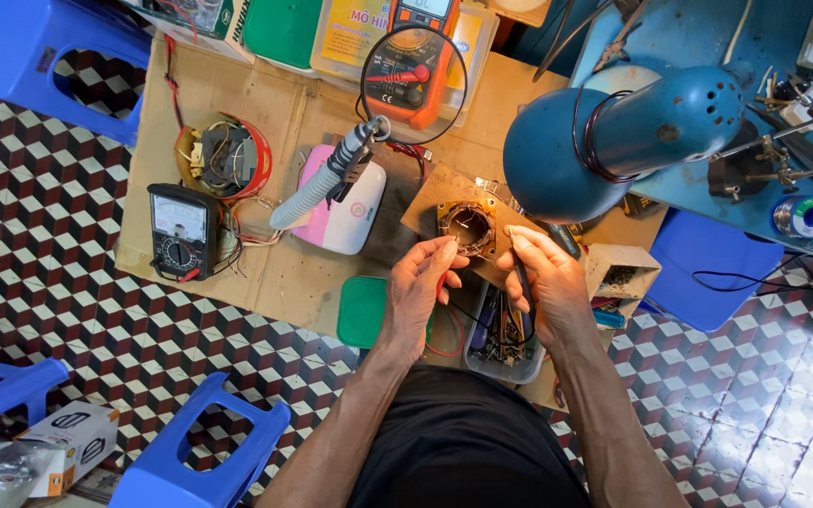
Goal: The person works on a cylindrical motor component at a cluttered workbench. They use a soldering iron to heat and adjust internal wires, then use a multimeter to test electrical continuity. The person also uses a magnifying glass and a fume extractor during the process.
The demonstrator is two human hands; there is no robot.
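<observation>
**Probing the motor coil, meter not read yet**

My left hand (418,282) pinches the red probe (440,282), my right hand (546,280) grips the black probe (523,282), both tips at the round coil (469,228) on the cardboard sheet's (265,273) right edge. Orange multimeter (418,66) sits behind the magnifier (414,71). Looks like testing's just underway.

Bare cardboard (284,273) left of motor stator (469,229): open passage. Blocked right by blue lamp head (566,155), behind by magnifier (413,83), beyond cardboard by black meter (181,230).

Left hand (418,282) pinched shut; right hand (543,277) curled closed.
</observation>
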